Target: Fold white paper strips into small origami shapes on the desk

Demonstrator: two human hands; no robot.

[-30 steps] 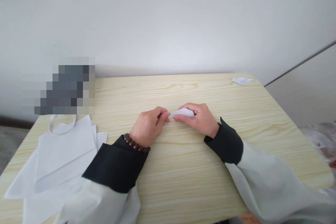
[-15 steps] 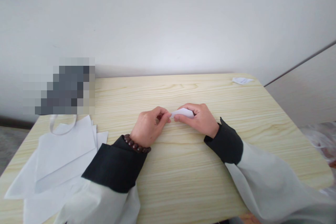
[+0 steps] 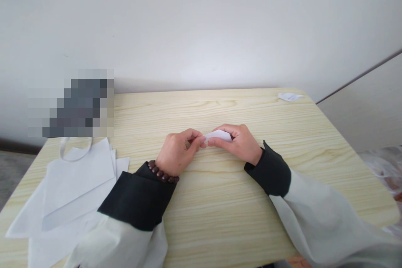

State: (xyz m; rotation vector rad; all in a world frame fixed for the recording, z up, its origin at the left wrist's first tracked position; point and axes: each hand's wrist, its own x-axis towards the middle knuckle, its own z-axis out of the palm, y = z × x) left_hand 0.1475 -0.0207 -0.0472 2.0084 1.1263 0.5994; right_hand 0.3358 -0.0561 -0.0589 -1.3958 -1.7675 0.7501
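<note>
A small folded piece of white paper is held between both hands over the middle of the table. My left hand, with a dark bead bracelet at the wrist, pinches the paper's left end between thumb and fingertips. Around its right part my right hand is closed, thumb in front and fingers behind. The fingertips of the two hands nearly meet. Part of the paper is hidden by the fingers.
Several white paper sheets lie overlapping at the left of the wooden table. Behind them is a dark pixelated object with a pale loop in front. Another folded white paper lies at the far right corner, near the wall.
My left fingertips have shifted slightly right along the paper, closer to the right thumb. The right hand and the paper look nearly unmoved.
</note>
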